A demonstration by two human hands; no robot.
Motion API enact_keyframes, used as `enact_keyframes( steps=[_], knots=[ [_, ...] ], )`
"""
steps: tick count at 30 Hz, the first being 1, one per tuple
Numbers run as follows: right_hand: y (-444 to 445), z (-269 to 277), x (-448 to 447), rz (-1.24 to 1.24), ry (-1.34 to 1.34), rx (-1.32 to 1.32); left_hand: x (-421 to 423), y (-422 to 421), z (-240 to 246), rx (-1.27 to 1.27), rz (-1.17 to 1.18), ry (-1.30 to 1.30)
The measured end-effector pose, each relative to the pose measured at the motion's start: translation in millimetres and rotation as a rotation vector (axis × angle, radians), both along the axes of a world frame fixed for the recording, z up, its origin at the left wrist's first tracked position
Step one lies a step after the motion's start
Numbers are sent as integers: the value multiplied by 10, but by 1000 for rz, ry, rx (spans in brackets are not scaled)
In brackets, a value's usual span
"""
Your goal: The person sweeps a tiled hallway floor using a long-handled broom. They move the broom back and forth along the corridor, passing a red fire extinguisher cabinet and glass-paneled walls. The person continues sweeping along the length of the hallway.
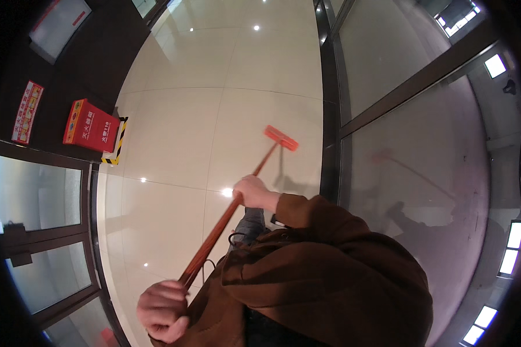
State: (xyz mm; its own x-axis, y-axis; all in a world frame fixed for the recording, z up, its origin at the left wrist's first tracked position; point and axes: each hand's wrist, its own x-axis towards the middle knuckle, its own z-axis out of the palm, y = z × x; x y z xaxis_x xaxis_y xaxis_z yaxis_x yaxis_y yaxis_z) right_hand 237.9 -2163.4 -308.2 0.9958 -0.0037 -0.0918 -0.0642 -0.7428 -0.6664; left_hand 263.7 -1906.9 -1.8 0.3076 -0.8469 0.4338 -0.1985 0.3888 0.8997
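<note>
A long reddish-brown wooden handle (212, 240) runs diagonally from the lower left up to a red broom or brush head (281, 138), whose exact kind is blurred. The head is at the floor of glossy cream tiles (173, 130), near the dark strip on the right. My left hand (163, 310) is closed round the upper end of the handle, at the lower left. Farther down the shaft, my right hand (252, 191) grips it, its wrist coming out of a brown sleeve. The bristles or underside of the head cannot be made out.
A red fire extinguisher box (93, 126) stands against the dark left wall, with black and yellow floor tape (122, 139) beside it. Glass doors with dark frames (86, 195) are at the lower left. A framed glass partition (417, 173) lines the right side.
</note>
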Motion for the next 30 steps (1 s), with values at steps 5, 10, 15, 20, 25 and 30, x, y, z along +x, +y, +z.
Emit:
enact_keyframes(
  steps=[5, 10, 15, 20, 25, 30],
  knots=[
    [169, 245, 761, 74, -69, 95, 560, -145, 317, -95, -16, -108],
    [-246, 77, 896, -8, -20, 20, 978, -364, -33, -16, 147, 96],
    [-1183, -364, 648, -192, -256, -84, 1158, -754, -604, 143, 131, 268],
    [-1767, -653, 516, -223, 6, -287, 1456, -1220, -889, 292, -219, 151],
    [-1350, -413, 799, -133, -176, -200, 1547, -840, -542, 300, -67, 226],
    [-380, 221, 1461, 190, 155, -3, 1565, -430, 412, 51, 335, -141]
  ],
)
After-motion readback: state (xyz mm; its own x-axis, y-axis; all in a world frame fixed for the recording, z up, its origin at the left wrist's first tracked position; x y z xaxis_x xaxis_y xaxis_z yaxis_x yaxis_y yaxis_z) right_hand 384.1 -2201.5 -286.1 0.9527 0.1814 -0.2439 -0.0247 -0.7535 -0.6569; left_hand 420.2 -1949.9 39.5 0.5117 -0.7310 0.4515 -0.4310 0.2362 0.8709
